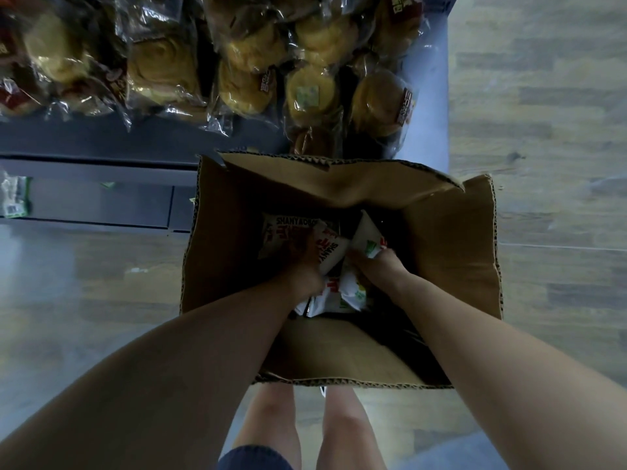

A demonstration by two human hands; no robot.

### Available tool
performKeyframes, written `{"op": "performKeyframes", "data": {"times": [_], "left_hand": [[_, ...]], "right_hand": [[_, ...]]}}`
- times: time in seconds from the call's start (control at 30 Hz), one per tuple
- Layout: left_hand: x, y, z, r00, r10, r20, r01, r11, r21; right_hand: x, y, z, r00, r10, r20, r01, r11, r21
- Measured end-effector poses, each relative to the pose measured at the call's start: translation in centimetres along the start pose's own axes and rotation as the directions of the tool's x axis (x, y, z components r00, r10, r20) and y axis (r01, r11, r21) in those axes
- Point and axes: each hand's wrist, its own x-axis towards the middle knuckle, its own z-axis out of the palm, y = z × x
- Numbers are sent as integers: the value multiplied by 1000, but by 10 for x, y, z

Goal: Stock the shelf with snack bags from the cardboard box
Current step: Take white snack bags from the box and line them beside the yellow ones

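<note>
One open box stands on the floor at frame centre, just below the shelf, which carries about eight clear bun packs; at least four white snack bags lie inside the box. The left hand has its fingers clamped on a bag standing on end, its long axis running up the frame and its "SHANY…" lettering turned sideways. The right hand grips a second bag tilted toward upper left, and a flat bag at the box's left reads "SHANYAO…".
</note>
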Motion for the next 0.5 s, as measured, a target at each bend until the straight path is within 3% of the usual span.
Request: {"op": "performKeyframes", "data": {"times": [0.1, 0.23, 0.37, 0.5], "left_hand": [[0, 3, -7, 998, -64, 1, 63, 974, -216], [-4, 10, -26, 964, -193, 185, 247, 908, -340], [-22, 8, -42, 947, -244, 209, 317, 816, -483], [-58, 18, -68, 968, -101, 232, 224, 765, -604]], "right_hand": [[2, -2, -2, 999, 16, 40, -18, 999, 38], [0, -5, -9, 993, 49, 108, -61, 991, 120], [-25, -20, -18, 978, 56, 199, -78, 992, 104], [-55, -38, -24, 949, 4, 316, -55, 987, 150]]}}
